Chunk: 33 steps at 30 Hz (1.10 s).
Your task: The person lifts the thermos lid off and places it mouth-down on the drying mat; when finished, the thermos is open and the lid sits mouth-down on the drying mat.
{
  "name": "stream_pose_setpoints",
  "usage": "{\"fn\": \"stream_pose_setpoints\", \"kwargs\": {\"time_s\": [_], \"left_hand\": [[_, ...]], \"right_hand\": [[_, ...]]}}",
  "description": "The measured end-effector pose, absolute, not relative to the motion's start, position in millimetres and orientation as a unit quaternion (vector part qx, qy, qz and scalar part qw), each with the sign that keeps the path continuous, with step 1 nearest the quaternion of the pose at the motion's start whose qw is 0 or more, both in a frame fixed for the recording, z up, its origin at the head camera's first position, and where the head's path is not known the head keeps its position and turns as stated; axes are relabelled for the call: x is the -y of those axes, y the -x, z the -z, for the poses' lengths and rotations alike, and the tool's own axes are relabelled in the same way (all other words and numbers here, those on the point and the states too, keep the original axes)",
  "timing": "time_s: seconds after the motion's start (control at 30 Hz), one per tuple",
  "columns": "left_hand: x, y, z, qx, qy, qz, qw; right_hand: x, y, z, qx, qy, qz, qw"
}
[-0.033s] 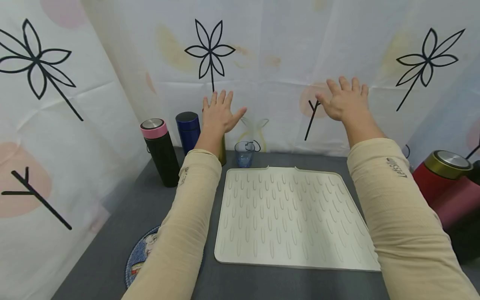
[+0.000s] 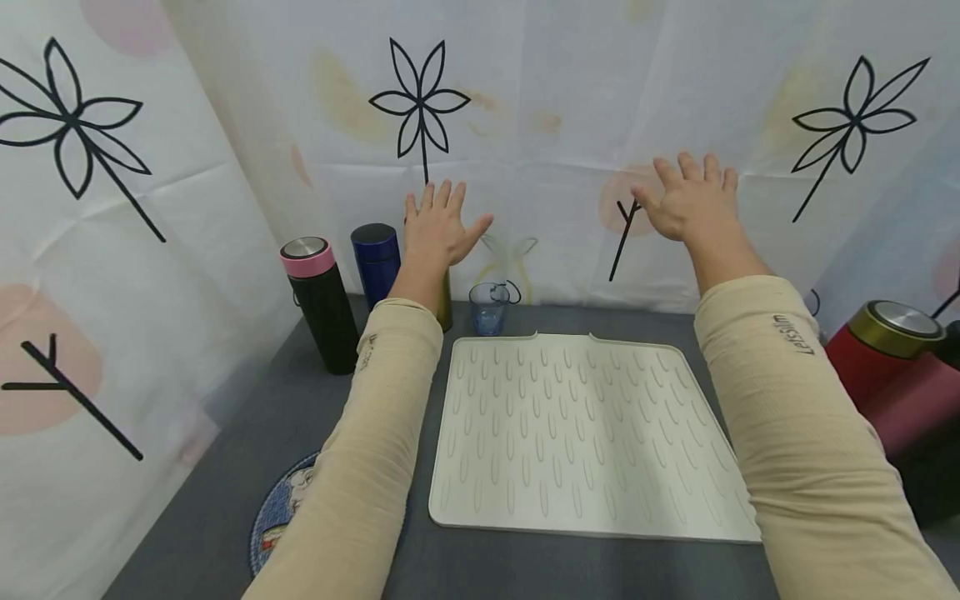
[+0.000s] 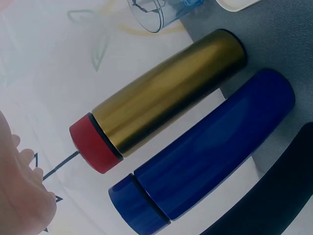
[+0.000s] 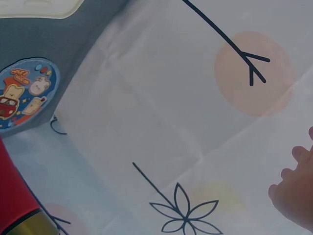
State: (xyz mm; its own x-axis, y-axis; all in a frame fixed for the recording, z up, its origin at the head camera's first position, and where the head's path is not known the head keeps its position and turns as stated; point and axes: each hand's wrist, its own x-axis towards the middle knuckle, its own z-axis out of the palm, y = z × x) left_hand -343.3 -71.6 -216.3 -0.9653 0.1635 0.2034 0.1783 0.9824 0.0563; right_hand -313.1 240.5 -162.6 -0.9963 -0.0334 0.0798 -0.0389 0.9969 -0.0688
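My left hand [image 2: 438, 229] is raised with fingers spread, holding nothing. It overlaps a gold bottle with a red lid [image 3: 168, 93] in the head view, hiding most of it. Beside that bottle stands a blue bottle [image 2: 377, 265], and farther left a black bottle with a pink-ringed lid [image 2: 321, 304]. A small clear blue cup [image 2: 489, 310] is right of the left hand, near the back edge. My right hand [image 2: 692, 204] is up in front of the white curtain, its fingers spread too and nothing in it. Between my forearms lies a cream ridged mat [image 2: 585, 433].
At the right stand a red bottle with a gold-rimmed lid [image 2: 870, 354] and a pink one [image 2: 918, 408], partly behind my sleeve. A round patterned coaster [image 2: 273, 517] lies under my left forearm; another coaster [image 4: 32, 93] is on the grey table [image 2: 525, 571]. The patterned curtain [image 2: 570, 67] encloses the table.
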Motion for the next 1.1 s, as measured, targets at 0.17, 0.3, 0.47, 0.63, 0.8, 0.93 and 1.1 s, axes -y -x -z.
{"fn": "stream_pose_setpoints", "kwargs": {"time_s": [0.17, 0.3, 0.47, 0.63, 0.8, 0.93, 1.1], "left_hand": [[72.6, 343.5, 216.8, 0.991, 0.086, 0.039, 0.093], [73.4, 343.7, 215.1, 0.991, 0.088, 0.042, 0.096], [75.9, 342.8, 215.9, 0.990, 0.094, 0.046, 0.093], [78.7, 340.9, 218.4, 0.989, 0.101, 0.045, 0.096], [78.6, 339.2, 223.4, 0.985, 0.133, 0.051, 0.099], [75.5, 338.7, 229.1, 0.980, 0.164, 0.054, 0.101], [75.3, 335.3, 237.7, 0.975, 0.191, 0.056, 0.101]], "right_hand": [[-241.9, 314.0, 161.4, 0.998, -0.015, -0.034, 0.043], [-244.7, 313.0, 158.4, 0.998, -0.011, -0.037, 0.045], [-250.2, 309.7, 159.2, 0.998, -0.007, -0.041, 0.044], [-257.1, 306.4, 161.5, 0.997, -0.018, -0.049, 0.049], [-263.9, 299.6, 167.4, 0.992, -0.046, -0.095, 0.070], [-271.5, 291.4, 176.4, 0.983, -0.073, -0.135, 0.099], [-274.9, 280.6, 187.9, 0.961, -0.110, -0.218, 0.130]]}}
